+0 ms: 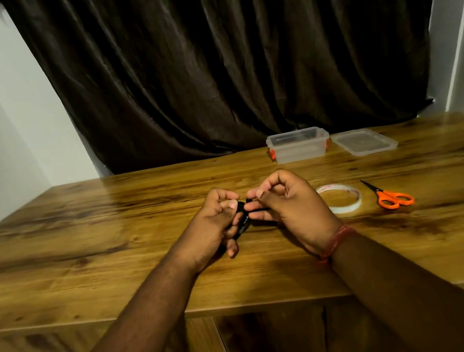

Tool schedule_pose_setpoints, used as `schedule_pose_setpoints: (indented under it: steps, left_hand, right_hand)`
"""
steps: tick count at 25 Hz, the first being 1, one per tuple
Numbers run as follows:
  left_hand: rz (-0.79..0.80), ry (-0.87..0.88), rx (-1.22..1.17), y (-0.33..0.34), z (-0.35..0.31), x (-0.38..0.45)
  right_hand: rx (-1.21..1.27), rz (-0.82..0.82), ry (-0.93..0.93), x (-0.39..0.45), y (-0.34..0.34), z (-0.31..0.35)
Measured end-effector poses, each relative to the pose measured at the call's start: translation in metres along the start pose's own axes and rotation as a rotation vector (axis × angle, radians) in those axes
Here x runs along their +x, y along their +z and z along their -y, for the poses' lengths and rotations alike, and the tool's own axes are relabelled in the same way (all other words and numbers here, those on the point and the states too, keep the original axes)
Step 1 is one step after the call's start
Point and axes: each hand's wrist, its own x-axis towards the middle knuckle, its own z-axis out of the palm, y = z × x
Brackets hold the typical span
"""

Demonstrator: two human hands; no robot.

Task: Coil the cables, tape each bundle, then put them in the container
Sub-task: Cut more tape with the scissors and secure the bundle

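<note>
Cable [242, 215]: black, coiled into a small bundle, held above the table [80, 232] at its middle, between both hands. Mostly hidden by fingers; number of loops not readable.

Left hand [213, 225]: fingers curled round the left part of the cable, thumb pressed on top of the bundle, little finger hanging below it. Clamped on the cable.

Right hand [288, 208]: thumb and forefinger pinched together at the right edge of the cable, remaining fingers curled beneath. Whether tape sits in the pinch cannot be told. Red band [335, 243] round the wrist.

Tape [340, 197]: white roll, lying flat on the table just right of the right hand, partly hidden behind it. Red print on the outer face, too small to read.

Scissors [389, 194]: orange handles, blades closed, flat on the table just right of the tape, tips pointing away and leftward.

Container [298, 146]: clear plastic box, orange clips at both ends, open, standing at the far edge of the table, well apart from the hands. Contents not discernible.

Lid [363, 141]: clear, flat on the table, just right of the container.

Curtain [219, 55]: dark brown, hanging behind the table, between white walls.
</note>
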Motion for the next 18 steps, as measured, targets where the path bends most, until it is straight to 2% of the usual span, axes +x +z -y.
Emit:
schedule_pose_setpoints:
  steps: [9,18]
  left_hand:
    - [-0.043,-0.004,-0.044,0.004,-0.0021,-0.0008]
    - [0.004,0.025,-0.074,0.0006,-0.0032,-0.0003]
  right_hand:
    - [-0.231,-0.006,-0.07,0.0004,-0.0009,-0.0056]
    - [-0.174,0.078,-0.03,0.0011,0.0001,-0.009]
